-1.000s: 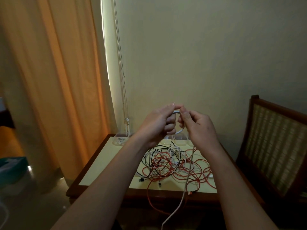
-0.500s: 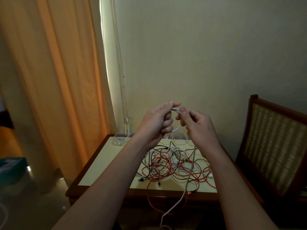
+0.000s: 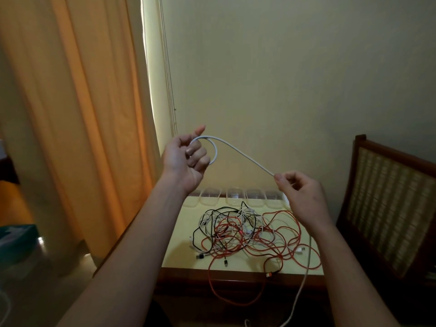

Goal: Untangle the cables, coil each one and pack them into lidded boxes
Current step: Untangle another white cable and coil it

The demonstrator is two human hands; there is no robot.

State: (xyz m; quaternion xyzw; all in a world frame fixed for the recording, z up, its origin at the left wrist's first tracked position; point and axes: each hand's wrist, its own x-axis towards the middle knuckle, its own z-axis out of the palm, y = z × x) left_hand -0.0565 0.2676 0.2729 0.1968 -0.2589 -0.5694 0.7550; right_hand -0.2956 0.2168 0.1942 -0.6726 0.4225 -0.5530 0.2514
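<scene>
Here we hold a thin white cable up above the yellow-topped, dark-wood-framed counter. Our left hand is raised above the counter's far left corner. Its fingers are curled round a small loop of that cable, with one fingertip sticking up. From the loop the cable runs almost straight, slanting down to our right hand, which sits above the counter's far right corner. There the thumb and fingers pinch the cable between their tips. Below the right hand the same cable hangs past the counter's front edge towards the floor.

In the middle of the counter lies a tangle of red, black and white cables, and one red strand droops over the front edge. Along the counter's far edge, by the wall, stands a row of clear plastic boxes; we cannot tell whether their lids are on. Right of the counter is a dark wooden chair with a woven cane back, and left of the counter hangs an orange curtain.
</scene>
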